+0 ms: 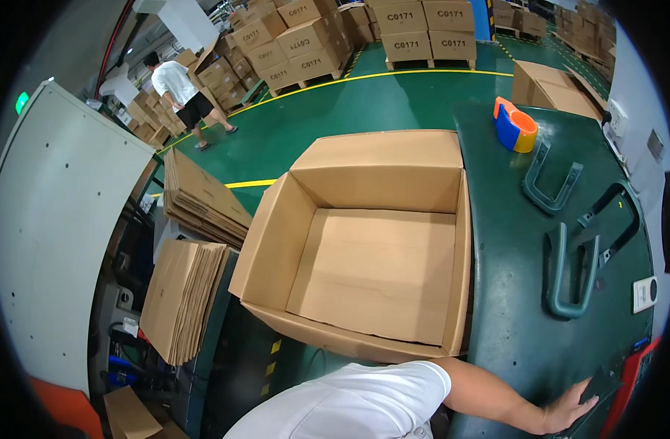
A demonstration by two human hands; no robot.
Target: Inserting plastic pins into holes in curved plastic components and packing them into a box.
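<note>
My right arm reaches across to the lower right. There my right hand (569,408) rests on a dark, flat piece (604,389) at the edge of the green table, its fingers stretched out. I cannot make out what kind of thing that piece is. My left hand is out of the picture. In front of me stands a large open cardboard box (371,271), flaps folded outward, with only its bare bottom showing inside. On the table to its right lie three dark green U-shaped handles, one of them (569,282) nearest my right hand.
An orange, blue and yellow tape dispenser (515,126) sits at the table's (510,322) far end. Folded cardboard sheets (177,300) are stacked left of the box. A white cabinet (57,219) rises at the far left. Behind, a person (177,91) walks near stacked cartons (298,44).
</note>
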